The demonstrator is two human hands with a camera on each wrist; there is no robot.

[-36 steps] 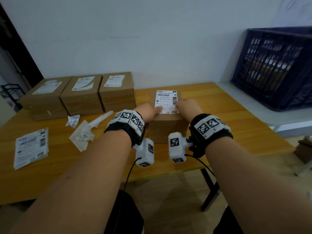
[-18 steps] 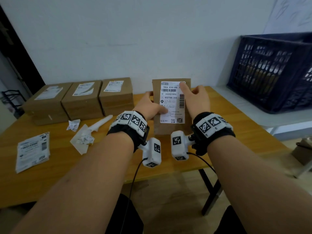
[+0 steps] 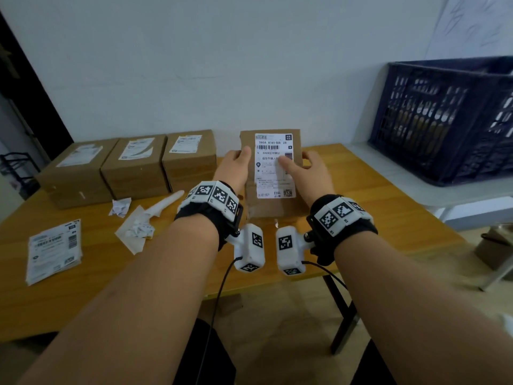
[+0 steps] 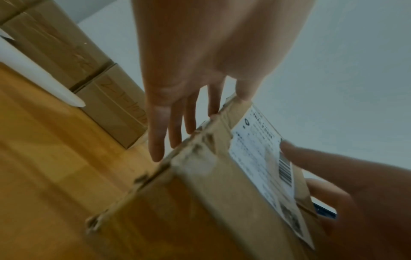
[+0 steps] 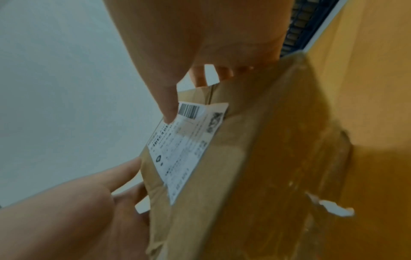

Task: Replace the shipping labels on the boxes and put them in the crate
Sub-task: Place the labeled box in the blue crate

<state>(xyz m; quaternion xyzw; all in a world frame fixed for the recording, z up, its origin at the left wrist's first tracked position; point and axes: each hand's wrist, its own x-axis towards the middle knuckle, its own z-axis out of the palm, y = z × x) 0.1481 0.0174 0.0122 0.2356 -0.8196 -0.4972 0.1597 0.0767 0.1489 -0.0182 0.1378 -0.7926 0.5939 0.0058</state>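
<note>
While both hands tilt the held box (image 3: 270, 173) up over the wooden table (image 3: 361, 195), the head view shows its white shipping label (image 3: 273, 165) facing the camera; the top line reads "190A A161-BB 28" above a barcode, and the smaller print is too fine to read. The left hand (image 3: 234, 168) grips the box's left edge and the right hand (image 3: 308, 170) its right edge, thumb pressed on the label. Left of the held box, three more labelled boxes (image 3: 136, 165) stand in a row against the wall. Further left lie a stack of loose labels (image 3: 54, 250) and crumpled backing paper (image 3: 136, 227). Right of the held box sits one dark blue crate (image 3: 444, 118), cut off by the frame edge.

From the left wrist, the left fingers (image 4: 157, 133) reach behind the box's edge while the thumb lies on its front; label text is blurred.

From the right wrist, the right thumb (image 5: 166, 100) rests beside the barcode, the other fingers curled behind the box; print is unreadable.
</note>
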